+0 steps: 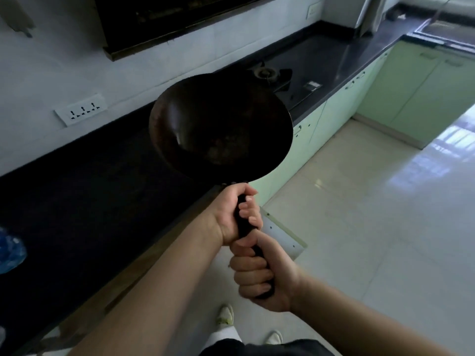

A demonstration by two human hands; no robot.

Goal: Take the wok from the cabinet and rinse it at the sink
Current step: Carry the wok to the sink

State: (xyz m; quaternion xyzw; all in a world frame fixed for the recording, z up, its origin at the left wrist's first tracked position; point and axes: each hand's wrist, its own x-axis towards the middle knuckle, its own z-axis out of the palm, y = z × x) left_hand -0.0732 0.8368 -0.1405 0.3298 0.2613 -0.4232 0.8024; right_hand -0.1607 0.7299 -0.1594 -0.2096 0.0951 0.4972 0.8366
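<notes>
A dark round wok [218, 127] hangs in the air over the edge of the black counter [84, 191], its empty bowl tilted toward me. Its black handle runs down toward me. My left hand [237, 214] grips the handle close to the bowl. My right hand [259, 276] grips the handle's end just below it. The sink [442, 32] shows at the far right end of the counter run.
A gas hob [277, 75] is set into the counter behind the wok, under a dark hood [164, 24]. Pale green cabinets [341, 104] line the floor side, and one cabinet door [285, 235] stands open below my hands. A blue bag [10, 250] lies at the left.
</notes>
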